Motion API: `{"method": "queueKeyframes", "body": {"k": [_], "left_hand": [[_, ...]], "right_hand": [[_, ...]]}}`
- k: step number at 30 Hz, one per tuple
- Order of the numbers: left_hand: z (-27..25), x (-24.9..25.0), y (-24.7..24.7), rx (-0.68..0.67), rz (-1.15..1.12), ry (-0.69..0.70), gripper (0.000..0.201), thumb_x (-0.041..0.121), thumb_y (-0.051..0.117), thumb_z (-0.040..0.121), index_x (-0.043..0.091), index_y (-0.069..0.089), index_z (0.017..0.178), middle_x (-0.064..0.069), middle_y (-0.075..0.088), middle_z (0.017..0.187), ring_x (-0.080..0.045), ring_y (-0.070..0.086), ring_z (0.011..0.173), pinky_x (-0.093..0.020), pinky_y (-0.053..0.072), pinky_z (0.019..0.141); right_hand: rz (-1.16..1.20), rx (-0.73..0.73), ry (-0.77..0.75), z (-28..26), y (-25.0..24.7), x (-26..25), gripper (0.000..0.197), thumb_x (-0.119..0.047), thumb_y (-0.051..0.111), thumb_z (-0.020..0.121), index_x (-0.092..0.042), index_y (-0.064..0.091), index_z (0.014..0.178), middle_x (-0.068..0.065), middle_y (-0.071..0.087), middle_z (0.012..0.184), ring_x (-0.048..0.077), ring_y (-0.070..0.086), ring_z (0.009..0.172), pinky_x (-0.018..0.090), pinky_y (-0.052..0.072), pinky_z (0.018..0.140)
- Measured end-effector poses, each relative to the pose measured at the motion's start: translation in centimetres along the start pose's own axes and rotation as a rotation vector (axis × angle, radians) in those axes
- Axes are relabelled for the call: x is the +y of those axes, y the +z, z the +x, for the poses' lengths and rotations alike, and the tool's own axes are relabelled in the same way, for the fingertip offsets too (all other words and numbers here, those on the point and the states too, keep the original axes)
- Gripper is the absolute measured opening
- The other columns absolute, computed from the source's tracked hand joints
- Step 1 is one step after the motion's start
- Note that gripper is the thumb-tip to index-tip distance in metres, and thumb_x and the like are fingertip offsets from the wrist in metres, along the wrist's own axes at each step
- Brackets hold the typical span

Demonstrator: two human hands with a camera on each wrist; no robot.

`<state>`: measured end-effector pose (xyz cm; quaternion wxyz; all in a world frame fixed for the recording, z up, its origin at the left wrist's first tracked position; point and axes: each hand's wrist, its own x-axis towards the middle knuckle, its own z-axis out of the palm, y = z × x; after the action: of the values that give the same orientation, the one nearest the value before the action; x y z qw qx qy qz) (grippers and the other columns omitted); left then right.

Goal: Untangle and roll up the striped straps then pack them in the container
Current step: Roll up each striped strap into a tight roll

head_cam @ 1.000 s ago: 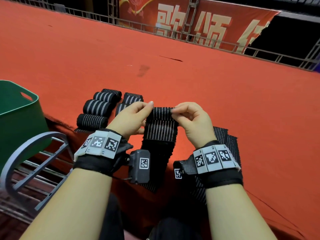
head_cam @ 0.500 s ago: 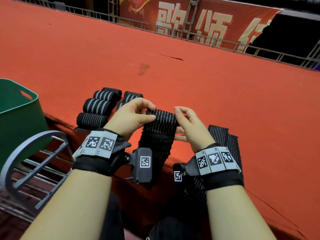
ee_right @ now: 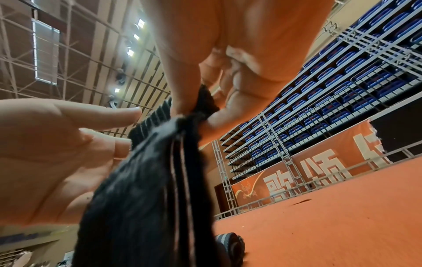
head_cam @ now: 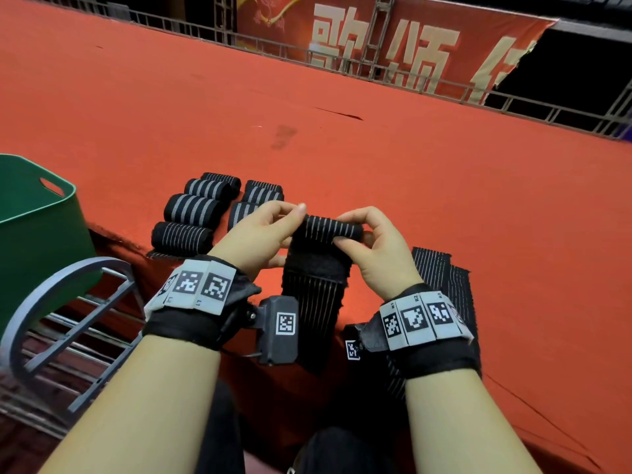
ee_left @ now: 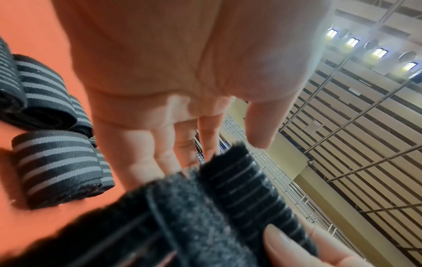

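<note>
A black strap with thin white stripes (head_cam: 333,229) is partly rolled, and its loose tail hangs over the near edge of the red platform. My left hand (head_cam: 294,217) pinches the roll's left end between thumb and fingers. My right hand (head_cam: 345,230) pinches the right end. The left wrist view shows the left hand (ee_left: 228,144) at the roll (ee_left: 246,189). In the right wrist view the right hand (ee_right: 196,108) grips the bunched strap (ee_right: 148,189). Several finished rolls (head_cam: 191,210) lie in two rows to the left. The green container (head_cam: 41,234) stands at far left.
More flat striped straps (head_cam: 444,278) lie over the edge beside my right wrist. A grey metal frame (head_cam: 68,302) sits below the container. The red carpeted platform (head_cam: 410,165) stretches back to a railing and a red banner (head_cam: 393,46).
The roll has grown thicker as both hands turned it down the strap. Both hands shifted their fingers and now pinch the roll's ends. The hanging tail is shorter.
</note>
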<state>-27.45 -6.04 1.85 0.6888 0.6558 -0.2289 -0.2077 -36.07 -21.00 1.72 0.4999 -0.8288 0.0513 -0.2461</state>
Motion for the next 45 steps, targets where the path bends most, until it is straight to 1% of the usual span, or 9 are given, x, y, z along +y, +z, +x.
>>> {"method": "queueKeyframes", "body": {"k": [4,10,15,23,29,33,37,41,45], "left_hand": [[0.3,-0.4,0.0,-0.015,0.033,-0.037,0.023,0.043,0.05,0.092,0.022,0.06,0.095,0.004,0.059,0.087,-0.011,0.058,0.076,-0.029,0.049,0.066],[0.4,-0.5,-0.2,0.014,-0.023,0.044,0.012,0.01,0.061,0.088,0.022,0.062,0.089,-0.009,0.057,0.1,-0.022,0.058,0.092,-0.048,0.049,0.089],[0.3,-0.4,-0.3,0.013,0.017,0.175,0.026,-0.001,0.064,0.082,0.023,0.056,0.083,0.0,0.057,0.086,-0.016,0.054,0.079,-0.035,0.046,0.075],[0.1,-0.6,-0.3,-0.016,0.052,0.176,0.026,0.007,0.066,0.083,0.026,0.053,0.094,0.003,0.056,0.096,-0.01,0.055,0.083,-0.033,0.049,0.079],[-0.1,-0.9,-0.1,-0.07,0.037,-0.066,0.028,0.052,0.052,0.088,0.026,0.058,0.096,-0.001,0.055,0.098,-0.017,0.051,0.086,-0.03,0.049,0.067],[0.1,-0.7,0.0,-0.06,-0.029,-0.074,0.013,0.032,0.054,0.092,0.021,0.058,0.096,-0.006,0.054,0.102,-0.02,0.051,0.092,-0.029,0.05,0.07],[0.2,-0.4,-0.1,-0.038,-0.119,-0.049,0.011,0.008,0.055,0.09,0.018,0.057,0.093,-0.005,0.057,0.099,-0.018,0.057,0.086,-0.027,0.049,0.068],[0.1,-0.2,-0.3,-0.038,-0.156,0.0,0.026,-0.007,0.05,0.085,0.017,0.057,0.091,-0.001,0.059,0.089,-0.014,0.06,0.077,-0.021,0.052,0.06],[0.0,-0.3,-0.6,-0.02,-0.134,0.063,0.039,-0.017,0.048,0.081,0.019,0.057,0.092,-0.001,0.058,0.096,-0.017,0.058,0.089,-0.035,0.051,0.081]], "right_hand": [[-0.018,-0.012,-0.064,-0.3,0.1,-0.1,0.032,0.0,0.065,0.081,-0.031,0.057,0.082,-0.003,0.053,0.1,0.01,0.055,0.098,0.017,0.045,0.085],[0.217,-0.111,0.054,-0.6,-0.2,0.5,0.029,-0.011,0.067,0.083,-0.035,0.056,0.095,-0.001,0.051,0.118,0.012,0.058,0.104,0.026,0.051,0.082],[0.367,-0.122,0.28,-0.6,0.0,0.4,0.026,-0.028,0.055,0.092,-0.03,0.048,0.117,-0.002,0.06,0.102,0.007,0.066,0.078,0.028,0.055,0.067],[0.296,-0.085,0.174,-0.7,0.2,0.7,0.024,-0.008,0.059,0.09,-0.029,0.053,0.099,-0.001,0.059,0.104,0.015,0.061,0.089,0.04,0.056,0.072],[0.198,0.005,0.041,-0.6,-0.1,0.9,0.034,0.005,0.06,0.083,-0.029,0.053,0.082,-0.005,0.059,0.1,0.019,0.06,0.089,0.042,0.051,0.083],[0.148,0.012,-0.017,-0.5,0.1,1.1,0.038,0.009,0.062,0.078,-0.028,0.053,0.073,0.001,0.057,0.103,0.02,0.056,0.101,0.041,0.045,0.096],[0.232,-0.039,0.003,-0.5,-0.1,1.1,0.035,0.004,0.059,0.076,-0.03,0.056,0.077,-0.003,0.052,0.105,0.014,0.051,0.101,0.026,0.046,0.084],[0.415,-0.057,0.175,-0.2,-0.1,1.1,0.027,-0.02,0.063,0.081,-0.037,0.053,0.1,-0.005,0.052,0.111,0.013,0.056,0.094,0.031,0.051,0.072],[0.441,-0.082,0.336,-0.3,0.2,0.9,0.017,-0.035,0.049,0.094,-0.031,0.049,0.111,-0.004,0.057,0.103,0.016,0.061,0.08,0.033,0.056,0.069]]}}
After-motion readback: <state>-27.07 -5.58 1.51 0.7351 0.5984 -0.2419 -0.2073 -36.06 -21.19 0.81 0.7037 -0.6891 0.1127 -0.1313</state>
